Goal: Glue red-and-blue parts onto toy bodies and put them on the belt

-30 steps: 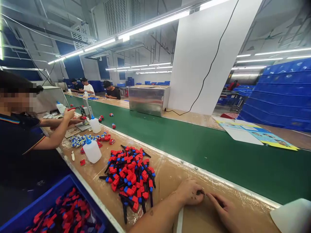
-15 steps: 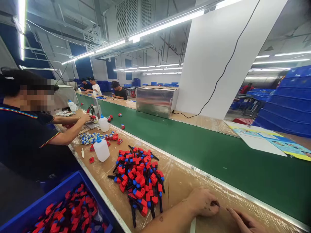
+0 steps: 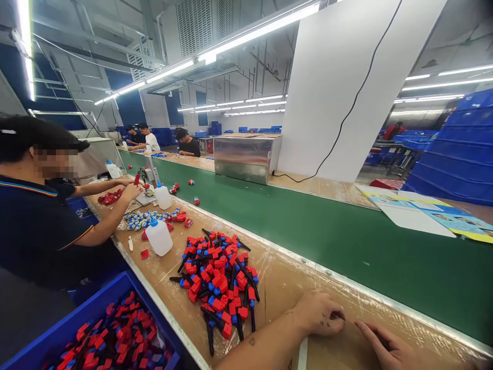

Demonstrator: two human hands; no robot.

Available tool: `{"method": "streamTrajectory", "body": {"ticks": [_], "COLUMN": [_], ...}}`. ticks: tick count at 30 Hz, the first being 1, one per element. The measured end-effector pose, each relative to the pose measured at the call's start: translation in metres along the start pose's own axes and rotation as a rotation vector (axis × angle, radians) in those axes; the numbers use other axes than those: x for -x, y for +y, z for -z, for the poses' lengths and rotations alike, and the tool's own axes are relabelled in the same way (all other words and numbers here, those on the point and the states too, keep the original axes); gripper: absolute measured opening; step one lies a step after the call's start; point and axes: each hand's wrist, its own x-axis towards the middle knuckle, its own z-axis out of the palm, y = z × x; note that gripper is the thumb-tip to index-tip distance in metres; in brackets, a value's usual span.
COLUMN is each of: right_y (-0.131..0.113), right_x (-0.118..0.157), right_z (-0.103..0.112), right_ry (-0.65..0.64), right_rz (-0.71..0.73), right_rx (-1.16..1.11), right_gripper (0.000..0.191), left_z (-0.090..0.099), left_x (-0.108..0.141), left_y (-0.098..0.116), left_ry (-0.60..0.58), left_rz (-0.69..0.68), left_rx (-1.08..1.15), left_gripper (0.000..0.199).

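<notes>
My left hand (image 3: 322,313) rests on the brown-covered bench at the lower right, its fingers curled together; whether anything small is inside cannot be made out. Just right of it, at the bottom edge, is my right hand (image 3: 385,345), partly cut off, its thumb and fingers bent close; what it holds, if anything, is hidden. A gap separates the two hands. Left of my left hand lies a heap of red and blue pieces with black rods (image 3: 219,280). A blue crate (image 3: 92,303) at the lower left holds more such pieces.
Two white bottles (image 3: 159,237) (image 3: 162,196) with blue caps stand beyond the heap, near blue-and-white parts (image 3: 140,220). A co-worker (image 3: 42,221) sits at the left. A green conveyor belt (image 3: 308,231) runs alongside, carrying a few pieces. Printed sheets (image 3: 427,211) lie across it.
The view has shifted slightly. The co-worker's hands have drawn back a little, and a red piece shows upright by them. My two hands keep nearly the same pose.
</notes>
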Motion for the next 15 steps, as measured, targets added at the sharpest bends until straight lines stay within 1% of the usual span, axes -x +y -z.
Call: {"method": "streamTrajectory", "body": {"ticks": [5, 7, 9, 12, 15], "right_y": [0.016, 0.016, 0.011, -0.003, -0.014], "right_x": [-0.006, -0.005, -0.002, 0.004, 0.008], "right_z": [-0.002, -0.003, -0.003, -0.001, 0.0], "right_ry": [-0.029, -0.052, -0.069, -0.057, -0.037], "right_rz": [0.085, 0.13, 0.164, 0.192, 0.195], "right_rx": [0.042, 0.068, 0.084, 0.076, 0.062], "right_gripper": [0.044, 0.045, 0.046, 0.047, 0.047], "left_z": [0.007, 0.01, 0.015, 0.026, 0.045], "left_x": [0.0, 0.001, 0.003, 0.005, 0.006], "left_y": [0.003, 0.005, 0.008, 0.015, 0.027], "left_ry": [-0.008, -0.01, -0.01, -0.022, -0.052], "left_rz": [0.01, 0.021, 0.035, 0.051, 0.067], "left_rx": [0.016, 0.025, 0.034, 0.039, 0.015], "left_gripper": [0.019, 0.018, 0.018, 0.018, 0.019]}}
